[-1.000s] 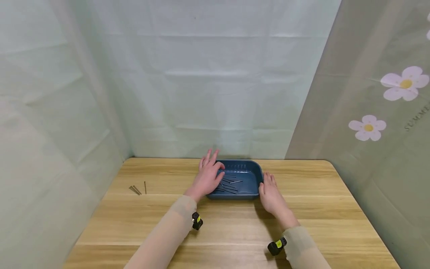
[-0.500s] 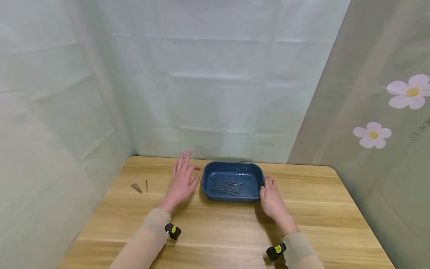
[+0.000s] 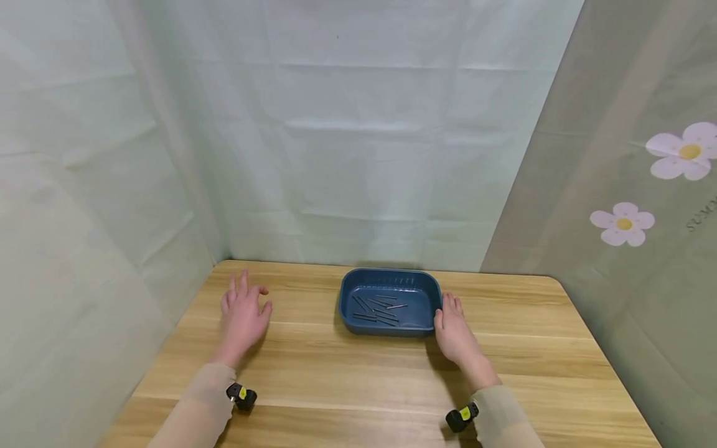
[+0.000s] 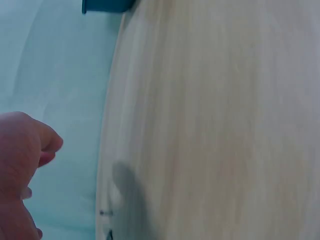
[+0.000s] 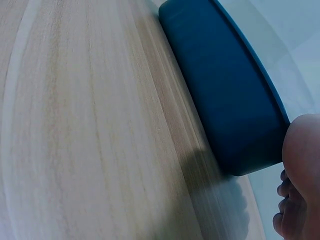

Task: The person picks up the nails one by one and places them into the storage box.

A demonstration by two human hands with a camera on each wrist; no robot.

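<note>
A person is keeping the two hands well apart from each other over a wooden tabletop (image 3: pixel 347 379). A blue tray (image 3: pixel 417 315) is standing near the middle of the far edge, and thin dark nails (image 3: pixel 386 315) are lying on its bottom, mostly in the left and middle part; some are crossing or touching one another.

The right hand (image 3: pixel 455 333) is resting against the right end of the tray. Its fingers are lying extended along this end, and in the right wrist view its thumb is touching the tray at the corner.

The left hand (image 3: pixel 243 316) is hanging above the left part of the tabletop, near the far left corner and well apart from the tray. Its fingers are spreading loosely, and a gap is showing between the thumb and the index finger. In the left wrist view, a shadow (image 4: pixel 132 205) is falling on the wood, and small dark things (image 4: pixel 102 213) are lying beside it; they are too small to tell.

Each wrist is carrying a small black device. Behind the far edge a pale sheet (image 3: pixel 364 155) is hanging, and to the right a darker part is showing flowers (image 3: pixel 623 224).
</note>
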